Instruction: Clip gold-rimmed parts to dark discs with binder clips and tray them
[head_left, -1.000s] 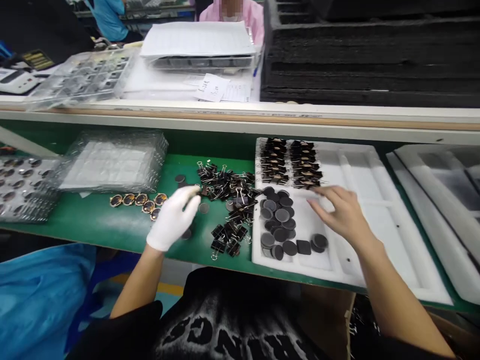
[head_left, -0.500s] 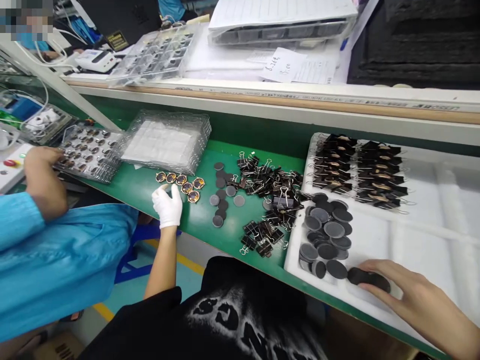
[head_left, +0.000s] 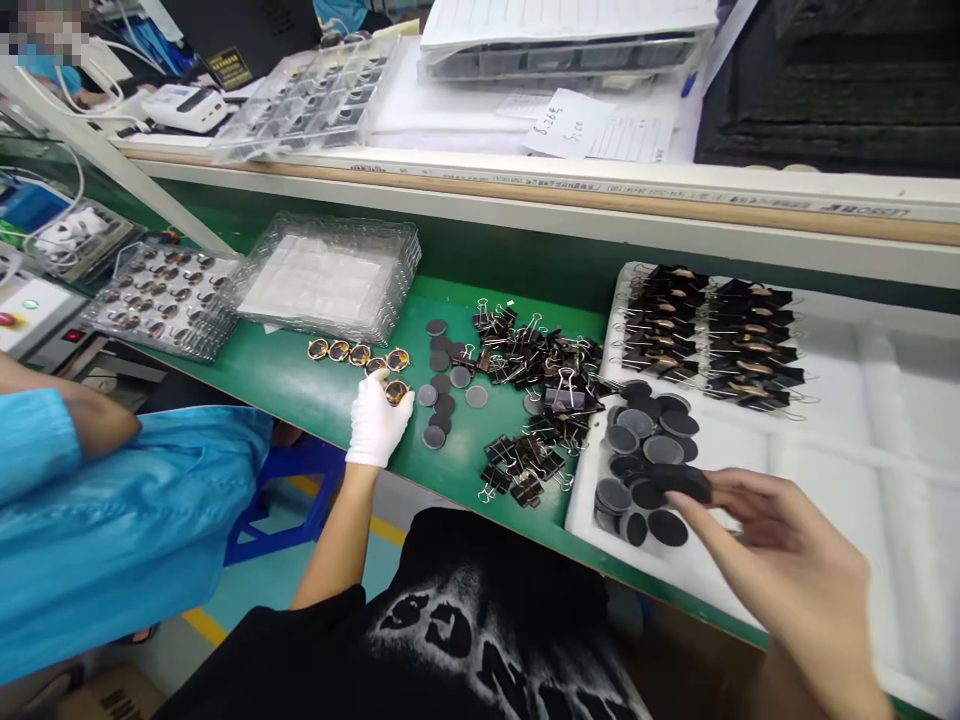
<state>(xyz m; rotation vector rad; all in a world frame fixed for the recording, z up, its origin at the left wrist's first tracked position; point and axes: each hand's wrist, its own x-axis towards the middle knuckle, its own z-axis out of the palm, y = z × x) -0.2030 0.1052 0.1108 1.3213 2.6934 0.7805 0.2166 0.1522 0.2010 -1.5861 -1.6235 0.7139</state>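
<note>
My left hand (head_left: 379, 420), in a white glove, has its thumb and fingers round a gold-rimmed watch head (head_left: 397, 392) with a dark and amber face. Several more such watch heads (head_left: 339, 351) lie in a row just beyond it on the green bench. Bare, my right hand (head_left: 787, 550) pinches black round discs (head_left: 686, 483) between thumb and fingers, above the left side of a white foam tray (head_left: 739, 480). Under and beside them is a pile of loose grey and black discs (head_left: 664, 450). Other discs (head_left: 440, 385) lie on the bench right of my glove.
Black binder clips (head_left: 559, 385) are heaped mid-bench. Clipped black bundles (head_left: 750, 340) fill two columns at the tray's back. Clear plastic trays (head_left: 322, 285) are stacked behind the watch heads, beside a tray of round parts (head_left: 169, 300). A co-worker in blue (head_left: 127, 520) sits at left. A shelf edge (head_left: 525, 200) crosses above.
My left hand has moved right and closed on the nearest watch head. My right hand has lifted its discs up and left over the pile. The co-worker's arm has drawn back from the parts tray.
</note>
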